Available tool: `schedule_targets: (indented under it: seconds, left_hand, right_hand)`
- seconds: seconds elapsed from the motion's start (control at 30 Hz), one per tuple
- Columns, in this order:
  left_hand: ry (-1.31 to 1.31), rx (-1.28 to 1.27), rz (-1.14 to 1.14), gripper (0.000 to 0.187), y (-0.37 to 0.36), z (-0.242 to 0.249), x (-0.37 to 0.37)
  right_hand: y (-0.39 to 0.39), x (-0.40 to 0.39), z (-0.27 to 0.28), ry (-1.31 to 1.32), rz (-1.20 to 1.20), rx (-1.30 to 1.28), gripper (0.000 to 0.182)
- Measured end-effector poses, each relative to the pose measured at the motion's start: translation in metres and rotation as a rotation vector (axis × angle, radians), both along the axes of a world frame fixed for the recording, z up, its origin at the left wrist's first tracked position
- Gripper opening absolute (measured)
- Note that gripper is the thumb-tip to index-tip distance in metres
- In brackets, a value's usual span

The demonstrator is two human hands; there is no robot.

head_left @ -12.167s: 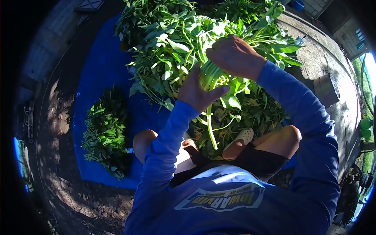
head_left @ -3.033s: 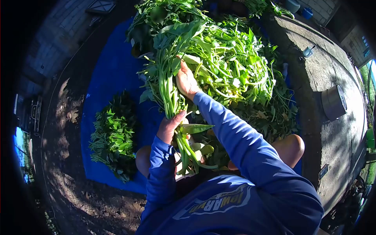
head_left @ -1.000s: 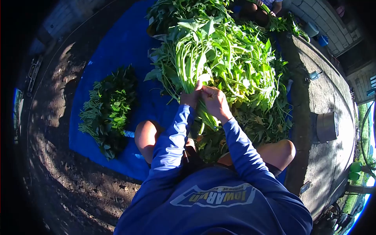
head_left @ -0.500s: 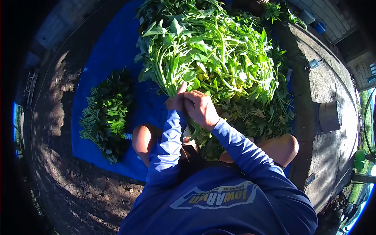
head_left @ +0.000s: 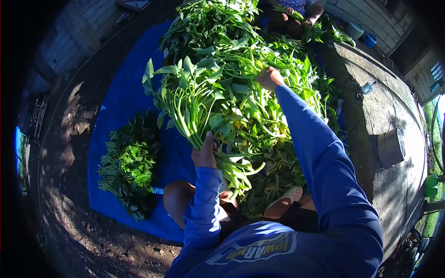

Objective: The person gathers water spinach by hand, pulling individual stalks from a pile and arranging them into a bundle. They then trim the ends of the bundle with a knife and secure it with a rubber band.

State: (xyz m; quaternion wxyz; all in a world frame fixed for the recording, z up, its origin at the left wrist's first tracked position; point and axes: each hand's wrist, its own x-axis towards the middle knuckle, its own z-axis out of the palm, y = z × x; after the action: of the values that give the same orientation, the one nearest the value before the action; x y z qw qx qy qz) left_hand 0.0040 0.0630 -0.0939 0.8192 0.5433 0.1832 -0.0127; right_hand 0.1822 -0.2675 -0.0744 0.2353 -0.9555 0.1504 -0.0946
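My left hand (head_left: 204, 154) is closed round the stems of a leafy green bunch (head_left: 187, 109), its leaves pointing away from me and cut stem ends showing below the hand. Farther forward and to the right, my right hand (head_left: 270, 78) reaches into the large pile of greens (head_left: 250, 99), its fingers closed on stems there. Leaves partly hide those fingertips. Left of my knee, a smaller stack of bundled greens (head_left: 134, 162) lies on the blue tarp (head_left: 111, 92).
A co-worker (head_left: 301, 11) sits beyond the pile, holding greens. On the right are a concrete ledge (head_left: 394, 106), a grey cylindrical container (head_left: 390, 147) and a small tool (head_left: 368, 88). A blue container (head_left: 370, 41) stands at the back right.
My right hand has left my left hand and moved forward and right into the pile. My left hand has lowered slightly with the bunch. More of the co-worker shows.
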Motion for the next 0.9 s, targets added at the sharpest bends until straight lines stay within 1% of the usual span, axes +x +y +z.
schedule_targets:
  seconds: [0.07,0.13,0.17,0.2,0.27,0.33,0.37,0.47,0.6,0.63,0.67,0.73,0.77,0.8,0.87,0.9]
  left_hand:
    - [0.049,-0.051,0.006,0.027,-0.002,0.006,0.000]
    - [0.048,-0.046,0.000,0.027,-0.001,0.013,0.000]
    - [0.049,-0.044,-0.005,0.026,-0.001,0.014,0.000]
    - [0.053,-0.055,-0.011,0.026,0.000,0.013,0.001]
    - [0.063,-0.075,-0.032,0.026,0.002,0.012,0.001]
    - [0.052,-0.062,-0.049,0.026,0.003,0.006,0.001]
    - [0.042,-0.061,-0.053,0.026,0.002,0.003,0.003]
    - [-0.006,-0.034,-0.066,0.027,-0.001,0.002,0.004]
    - [-0.029,-0.050,-0.105,0.028,-0.010,0.011,0.002]
    - [-0.026,-0.074,-0.113,0.028,-0.015,0.013,0.004]
    - [-0.015,-0.090,-0.120,0.028,-0.016,0.012,0.001]
    - [-0.098,-0.173,-0.101,0.028,-0.028,-0.005,0.002]
    - [0.001,-0.159,-0.115,0.029,-0.033,-0.012,0.008]
    - [0.007,-0.099,-0.060,0.028,-0.044,-0.019,0.014]
    - [-0.023,-0.199,-0.077,0.025,-0.051,-0.024,0.008]
    - [-0.122,-0.022,-0.111,0.034,-0.053,-0.042,0.011]
  right_hand:
    - [-0.006,0.012,0.004,0.105,0.111,-0.082,0.030]
    - [-0.003,0.008,0.024,-0.082,0.106,0.011,0.031]
    - [0.020,-0.016,0.064,-0.124,-0.006,0.130,0.032]
    - [0.007,-0.005,0.063,-0.089,0.030,0.445,0.037]
    - [0.013,-0.033,0.115,-0.070,0.079,0.787,0.032]
    - [0.005,-0.056,0.148,-0.222,0.251,0.991,0.032]
    - [-0.001,-0.069,0.161,-0.213,0.333,1.103,0.034]
    - [0.014,-0.114,0.184,-0.240,0.344,1.033,0.046]
    - [0.040,-0.170,0.189,-0.542,0.202,0.523,0.045]
    - [0.052,-0.182,0.188,-0.653,0.238,0.481,0.043]
    - [0.068,-0.200,0.188,-0.729,0.189,0.407,0.042]
    - [0.091,-0.220,0.191,-0.817,0.200,-0.015,0.039]
    - [0.101,-0.226,0.187,-0.830,0.175,-0.182,0.037]
    - [0.113,-0.230,0.183,-0.850,0.170,-0.289,0.037]
    - [0.139,-0.234,0.162,-0.697,0.185,-0.305,0.035]
    - [0.152,-0.233,0.142,-0.578,0.236,-0.266,0.035]
